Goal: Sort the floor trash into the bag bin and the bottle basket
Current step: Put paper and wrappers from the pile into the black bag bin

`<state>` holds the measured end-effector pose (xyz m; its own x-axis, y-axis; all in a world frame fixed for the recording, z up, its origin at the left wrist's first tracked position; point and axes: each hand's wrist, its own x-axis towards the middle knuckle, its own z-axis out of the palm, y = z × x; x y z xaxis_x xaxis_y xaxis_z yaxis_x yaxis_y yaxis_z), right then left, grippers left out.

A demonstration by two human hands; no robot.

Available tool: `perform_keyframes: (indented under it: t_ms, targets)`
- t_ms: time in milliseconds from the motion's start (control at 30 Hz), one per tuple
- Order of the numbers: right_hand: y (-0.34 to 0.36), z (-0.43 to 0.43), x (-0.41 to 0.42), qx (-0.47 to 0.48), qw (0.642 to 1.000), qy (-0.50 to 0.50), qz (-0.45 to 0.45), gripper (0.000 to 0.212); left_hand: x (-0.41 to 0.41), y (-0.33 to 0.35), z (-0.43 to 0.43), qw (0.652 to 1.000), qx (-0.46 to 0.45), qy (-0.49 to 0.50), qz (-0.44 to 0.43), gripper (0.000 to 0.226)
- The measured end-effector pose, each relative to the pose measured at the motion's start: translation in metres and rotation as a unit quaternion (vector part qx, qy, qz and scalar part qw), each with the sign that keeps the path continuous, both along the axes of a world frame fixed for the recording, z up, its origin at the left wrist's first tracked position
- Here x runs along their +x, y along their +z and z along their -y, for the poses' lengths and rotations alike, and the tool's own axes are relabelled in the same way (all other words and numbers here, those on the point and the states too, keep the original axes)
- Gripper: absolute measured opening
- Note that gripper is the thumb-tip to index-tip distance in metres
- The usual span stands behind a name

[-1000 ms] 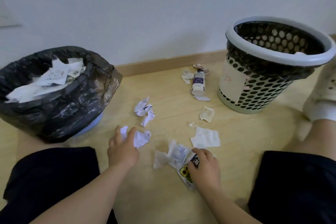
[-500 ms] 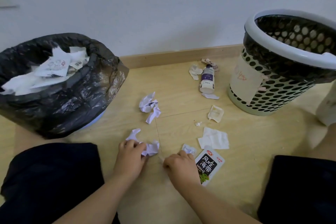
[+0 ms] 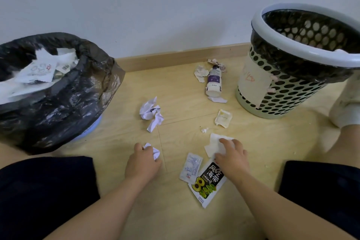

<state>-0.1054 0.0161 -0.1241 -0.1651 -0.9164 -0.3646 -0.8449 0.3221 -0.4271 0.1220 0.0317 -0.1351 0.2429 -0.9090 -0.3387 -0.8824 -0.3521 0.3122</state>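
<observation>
Black-bagged bin (image 3: pixel 58 99) holds white paper scraps (image 3: pixel 35 70); perforated pale plastic basket (image 3: pixel 288 95), contents unseen. One purple-labelled white bottle (image 3: pixel 214 79). Left hand (image 3: pixel 143 162) grips crumpled white paper (image 3: pixel 154 152); right hand (image 3: pixel 232 159), fingers spread, presses flat white tissue (image 3: pixel 213 143).

Black-bag-lined round bin (image 3: pixel 64 103) at 10 o'clock. White perforated plastic basket (image 3: pixel 288 95) at 2, small plastic bottle (image 3: pixel 214 80) just left of it. Crumpled white paper ball (image 3: pixel 151 112) at 11. Printed foil snack pouch (image 3: pixel 208 183) at 5. Small white paper wad (image 3: pixel 155 152) in left hand (image 3: pixel 143 163) at 8.
</observation>
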Motion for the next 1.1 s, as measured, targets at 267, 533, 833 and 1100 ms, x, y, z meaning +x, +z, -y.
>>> perform_keyframes:
  t_ms: [267, 533, 833, 1100]
  targets:
    - [-0.009, 0.011, 0.018, -0.004, 0.999, 0.035, 0.017, 0.029, -0.01, -0.004, 0.011, 0.998, -0.035, -0.008, -0.043, 0.044]
    - [-0.008, 0.015, 0.018, 0.031, 0.992, -0.036, 0.114, 0.027, 0.002, -0.009, 0.013, 0.997, -0.01, 0.012, -0.07, 0.02]
    - [-0.014, 0.054, 0.008, -0.123, 0.976, -0.112, 0.138, 0.019, 0.013, -0.005, 0.047, 0.97, -0.196, 0.074, -0.122, 0.018]
    - [-0.026, 0.08, 0.021, -0.114, 0.985, 0.132, 0.002, 0.041, -0.014, -0.006, 0.095, 0.992, -0.1, -0.073, 0.011, 0.04]
